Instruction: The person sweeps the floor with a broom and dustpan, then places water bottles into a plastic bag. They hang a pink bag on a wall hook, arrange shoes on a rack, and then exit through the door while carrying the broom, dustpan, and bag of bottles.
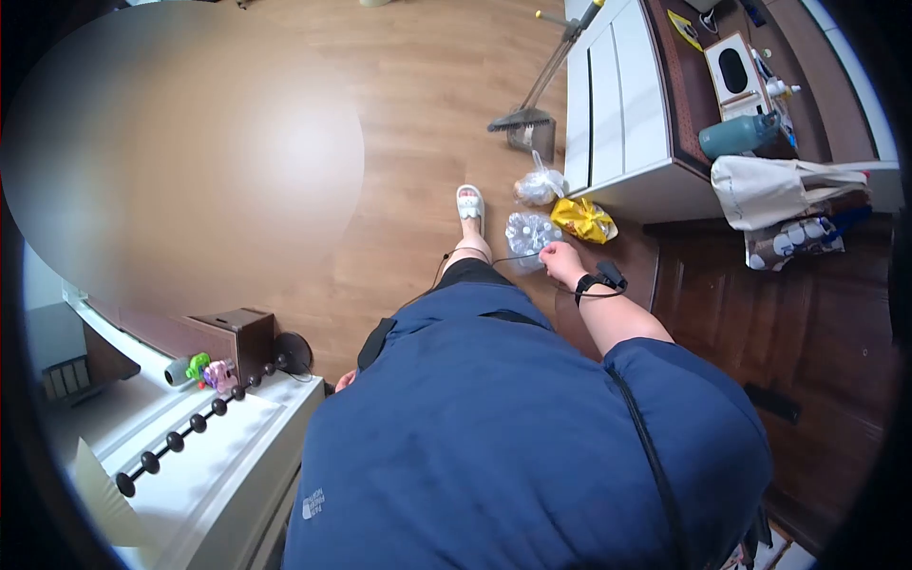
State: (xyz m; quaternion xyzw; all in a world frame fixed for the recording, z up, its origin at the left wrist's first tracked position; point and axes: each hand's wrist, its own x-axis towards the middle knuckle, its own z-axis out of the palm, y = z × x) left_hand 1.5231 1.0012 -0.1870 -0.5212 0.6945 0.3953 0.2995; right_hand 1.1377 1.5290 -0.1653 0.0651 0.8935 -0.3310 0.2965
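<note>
My right hand (560,260) is closed in a pinch, with a thin black cord (518,257) running to its fingertips from beside my leg. A dark watch-like band (591,283) and a small black device sit on that wrist. Just beyond the fingers, on the floor, is a clear plastic pack of bottles (532,231). Only a sliver of my left hand (346,381) shows past the blue jacket (494,408), near the white cabinet's corner. Its fingers are mostly hidden.
A yellow bag (583,219) and a clear plastic bag (540,185) lie by the white drawers (617,95). A broom and dustpan (532,128) stand farther off. A brown door (769,323) is at right. A black-knobbed rack (198,423) lies left. The upper left is blurred.
</note>
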